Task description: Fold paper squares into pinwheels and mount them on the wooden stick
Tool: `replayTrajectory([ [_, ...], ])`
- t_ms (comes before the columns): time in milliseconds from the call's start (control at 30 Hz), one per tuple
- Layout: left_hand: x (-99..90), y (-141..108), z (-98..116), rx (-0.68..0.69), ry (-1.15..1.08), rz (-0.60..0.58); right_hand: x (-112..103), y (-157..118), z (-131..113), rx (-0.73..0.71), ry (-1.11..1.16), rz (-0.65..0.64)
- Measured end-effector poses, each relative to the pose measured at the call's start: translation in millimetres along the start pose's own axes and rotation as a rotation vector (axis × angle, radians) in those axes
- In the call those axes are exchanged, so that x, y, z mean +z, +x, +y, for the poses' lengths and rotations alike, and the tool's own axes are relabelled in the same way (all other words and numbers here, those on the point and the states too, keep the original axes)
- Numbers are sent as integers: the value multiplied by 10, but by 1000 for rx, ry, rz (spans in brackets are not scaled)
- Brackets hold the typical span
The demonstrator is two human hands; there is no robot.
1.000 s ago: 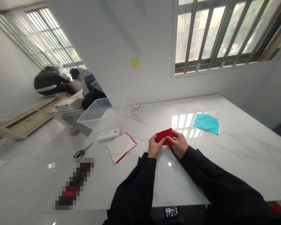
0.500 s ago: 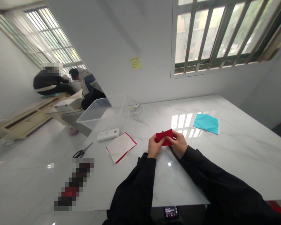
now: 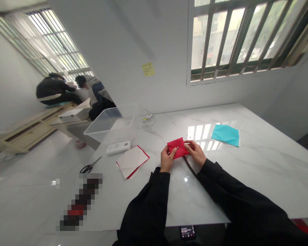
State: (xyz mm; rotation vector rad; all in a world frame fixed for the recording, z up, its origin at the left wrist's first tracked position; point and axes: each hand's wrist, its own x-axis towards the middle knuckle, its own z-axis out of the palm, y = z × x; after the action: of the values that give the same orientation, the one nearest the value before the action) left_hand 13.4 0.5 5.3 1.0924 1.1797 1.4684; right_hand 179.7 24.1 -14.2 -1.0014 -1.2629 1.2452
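Note:
A small red envelope-shaped pouch, with a round metal snap at the centre of its folded flap, is held above the table. My left hand is closed on its left side, the thumb lying on the front beside the snap. At the right edge, my right hand pinches the pouch between thumb and fingers. A brown strap runs down from below the pouch towards my right sleeve; whether it is attached cannot be seen.
White sheets with red edges lie to the left, near a white box-shaped device, scissors and a clear plastic bin. Turquoise sheets lie right. Tiny metal bits sit behind the pouch. A phone is below the table edge.
The pouch has turned so that its flap and snap face me, and it has shifted slightly left. My right thumb has moved from the middle to the right edge.

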Motion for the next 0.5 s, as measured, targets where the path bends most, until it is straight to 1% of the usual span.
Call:
replayTrajectory([
  [67,4,0,0,-12,-51,-24,4,-6,-21,22,38,-39],
  [200,29,-32,49,-37,-89,-119,26,-44,-97,58,113,-133],
  [267,32,-47,89,-73,-93,-166,24,-55,-130,99,152,-132],
  [333,24,-55,128,-78,-64,-188,-3,-47,-160,153,245,-98],
  [400,6,-59,159,-26,41,-174,-62,-15,-190,213,396,-43],
  [500,-13,-58,176,86,361,-98,-204,64,-230,282,624,81],
])
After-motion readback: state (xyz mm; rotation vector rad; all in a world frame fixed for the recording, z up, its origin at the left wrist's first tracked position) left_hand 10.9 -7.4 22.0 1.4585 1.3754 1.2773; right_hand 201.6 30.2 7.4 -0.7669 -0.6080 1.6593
